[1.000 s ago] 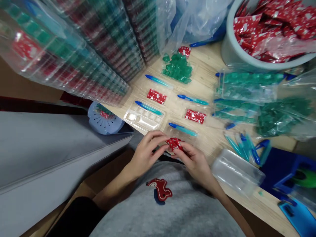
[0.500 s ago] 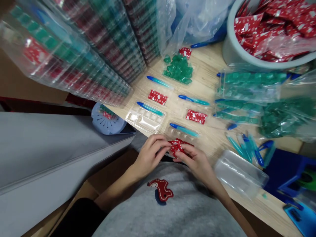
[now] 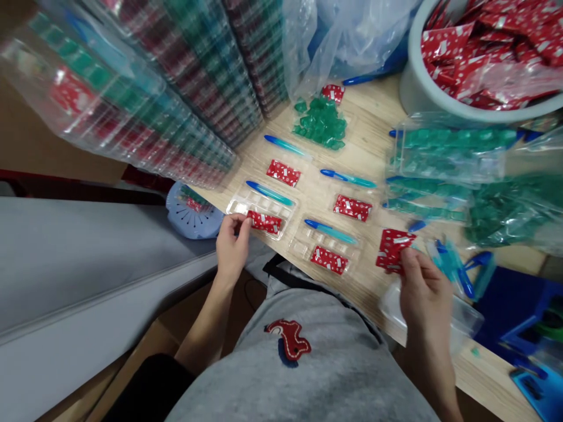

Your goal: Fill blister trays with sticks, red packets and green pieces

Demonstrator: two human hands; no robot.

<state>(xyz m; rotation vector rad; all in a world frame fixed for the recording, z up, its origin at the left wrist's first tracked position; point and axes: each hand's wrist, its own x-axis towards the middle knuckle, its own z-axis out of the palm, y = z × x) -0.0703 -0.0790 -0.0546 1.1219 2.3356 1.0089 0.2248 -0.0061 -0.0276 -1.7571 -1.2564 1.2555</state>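
The left hand (image 3: 233, 243), forearm angled inward, pinches the left end of a red packet (image 3: 264, 222) lying in the clear tray (image 3: 288, 215); its long axis runs left-right, right end slanting nearer the wearer. Well right of that tray, the raised right hand (image 3: 420, 275) pinches a squarish second packet (image 3: 392, 249) pointing leftward.

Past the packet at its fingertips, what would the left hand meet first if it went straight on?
Probably the pen over the tray, beyond the packet; the left hand's height is unclear, so it might pass above.
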